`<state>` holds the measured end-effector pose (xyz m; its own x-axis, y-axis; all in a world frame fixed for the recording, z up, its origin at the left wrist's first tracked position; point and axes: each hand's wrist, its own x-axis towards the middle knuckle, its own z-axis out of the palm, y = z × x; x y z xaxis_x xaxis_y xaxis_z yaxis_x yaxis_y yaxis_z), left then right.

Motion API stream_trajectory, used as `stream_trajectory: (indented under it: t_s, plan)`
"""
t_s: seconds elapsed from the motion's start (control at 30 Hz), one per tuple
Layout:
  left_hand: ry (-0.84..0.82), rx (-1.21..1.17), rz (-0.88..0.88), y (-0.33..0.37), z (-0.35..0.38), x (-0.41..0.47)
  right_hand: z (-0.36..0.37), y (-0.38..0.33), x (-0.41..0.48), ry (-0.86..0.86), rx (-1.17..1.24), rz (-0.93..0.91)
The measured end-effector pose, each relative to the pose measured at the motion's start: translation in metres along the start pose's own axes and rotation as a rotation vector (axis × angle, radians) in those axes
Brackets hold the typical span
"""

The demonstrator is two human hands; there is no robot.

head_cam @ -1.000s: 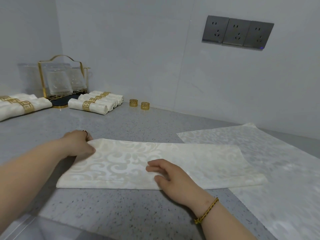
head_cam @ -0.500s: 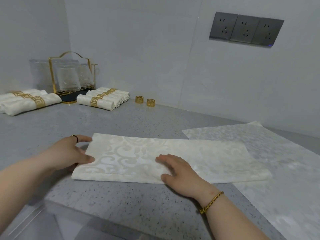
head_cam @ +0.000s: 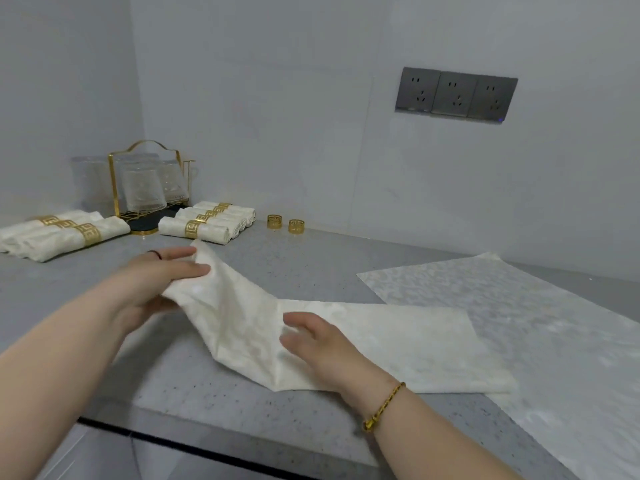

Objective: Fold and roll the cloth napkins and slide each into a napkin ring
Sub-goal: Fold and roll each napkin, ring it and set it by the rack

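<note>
A cream damask napkin (head_cam: 398, 344), folded into a long strip, lies across the grey counter. My left hand (head_cam: 162, 278) grips its left end and holds that end lifted off the counter. My right hand (head_cam: 318, 344) rests flat on the strip's middle, fingers spread, pinning it down. Two empty gold napkin rings (head_cam: 275, 221) (head_cam: 296, 226) stand near the back wall. A second napkin (head_cam: 519, 313) lies spread flat at the right, partly under the strip.
Rolled napkins in gold rings lie in two groups, at the far left (head_cam: 65, 233) and in the middle back (head_cam: 207, 223). A gold-framed rack with glasses (head_cam: 145, 185) stands in the corner. The counter's front edge (head_cam: 207, 434) runs below my arms. Sockets (head_cam: 455, 95) are on the wall.
My left hand has closed on the strip's left end and raised it up and rightward off the counter. My right hand stays pressed on the middle.
</note>
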<state>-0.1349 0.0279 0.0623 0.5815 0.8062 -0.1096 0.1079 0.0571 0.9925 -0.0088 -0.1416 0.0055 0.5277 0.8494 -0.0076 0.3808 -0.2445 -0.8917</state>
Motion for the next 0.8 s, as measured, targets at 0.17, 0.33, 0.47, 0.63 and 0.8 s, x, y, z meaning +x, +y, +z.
stream_trajectory:
  t_s: [0.17,0.33,0.47,0.63,0.8]
  plan:
    - [-0.088,0.325,0.37,0.026,0.071,-0.029,-0.028,-0.032,0.001,0.102,0.677,-0.014]
    - [-0.358,0.623,0.458,0.009,0.112,-0.042,-0.053,-0.029,-0.002,0.092,0.552,0.11]
    - [-0.368,0.809,0.559,-0.013,0.119,-0.056,-0.061,-0.011,-0.006,0.22,0.553,0.165]
    - [-0.025,1.263,0.97,-0.04,0.109,-0.062,-0.087,-0.004,-0.004,0.358,0.528,0.15]
    - [0.009,1.29,1.184,-0.08,0.109,-0.031,-0.13,0.008,-0.019,0.416,0.426,0.17]
